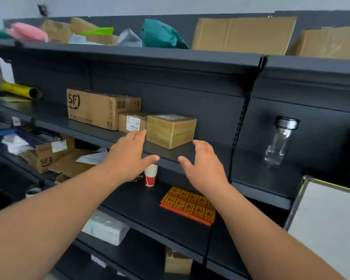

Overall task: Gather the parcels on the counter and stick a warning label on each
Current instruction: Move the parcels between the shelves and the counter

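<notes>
Flanking taped box point(171, 131) near shelf point(168, 154) edge | left hand point(127, 156), right hand point(204, 168) (fingers spread)

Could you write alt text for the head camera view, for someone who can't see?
The left hand and right hand, both open, reach toward a taped cardboard box on a dark shelf. Orange label sheets lie on the shelf below.

You had 2 hands in view: 1 left hand point(127, 156) and 1 right hand point(202, 168). On the middle shelf point(166, 153) there were 3 cardboard parcels: 1 large SF box point(93, 108), 1 small labelled box point(129, 122) and 1 tape-wrapped box point(170, 131). Lower down you could count 1 paper cup point(150, 175) and 1 orange pile of label sheets point(188, 205). There was also 1 glass jar point(279, 142) and 1 yellow tube point(20, 90).
</notes>
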Tool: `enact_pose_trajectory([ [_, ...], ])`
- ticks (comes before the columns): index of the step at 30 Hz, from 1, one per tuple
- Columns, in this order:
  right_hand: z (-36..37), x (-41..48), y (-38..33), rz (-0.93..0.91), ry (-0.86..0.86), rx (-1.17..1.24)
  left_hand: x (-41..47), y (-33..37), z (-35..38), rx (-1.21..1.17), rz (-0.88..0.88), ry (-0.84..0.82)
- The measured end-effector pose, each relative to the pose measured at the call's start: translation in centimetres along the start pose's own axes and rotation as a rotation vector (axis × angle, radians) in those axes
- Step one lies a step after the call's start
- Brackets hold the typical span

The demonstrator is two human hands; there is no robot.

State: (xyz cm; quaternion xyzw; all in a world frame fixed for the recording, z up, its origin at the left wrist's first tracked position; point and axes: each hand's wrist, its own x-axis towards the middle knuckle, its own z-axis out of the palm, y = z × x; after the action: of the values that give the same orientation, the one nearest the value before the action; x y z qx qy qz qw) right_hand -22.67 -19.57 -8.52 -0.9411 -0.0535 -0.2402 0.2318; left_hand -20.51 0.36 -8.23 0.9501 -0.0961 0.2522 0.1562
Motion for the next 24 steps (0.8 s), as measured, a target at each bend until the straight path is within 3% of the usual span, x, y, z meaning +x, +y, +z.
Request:
enact_pose_trajectory([
  [13, 8.1, 17.7, 1.8, 0.124, -0.067, -0.055, 15.0, -3.0, 6.1, -0.065, -0.210, -0.007],
  [18, 9.5, 20.6, 3.3, 0.166, -0.116, -0.076, 18.3, -4.1, 8.1, -0.185, -0.247, -0.022],
  [24, 7.8, 20.8, 6.6, 0.144, -0.148, 0.071, 19.8, -3.5, 9.4, -0.371, -0.288, -0.039],
])
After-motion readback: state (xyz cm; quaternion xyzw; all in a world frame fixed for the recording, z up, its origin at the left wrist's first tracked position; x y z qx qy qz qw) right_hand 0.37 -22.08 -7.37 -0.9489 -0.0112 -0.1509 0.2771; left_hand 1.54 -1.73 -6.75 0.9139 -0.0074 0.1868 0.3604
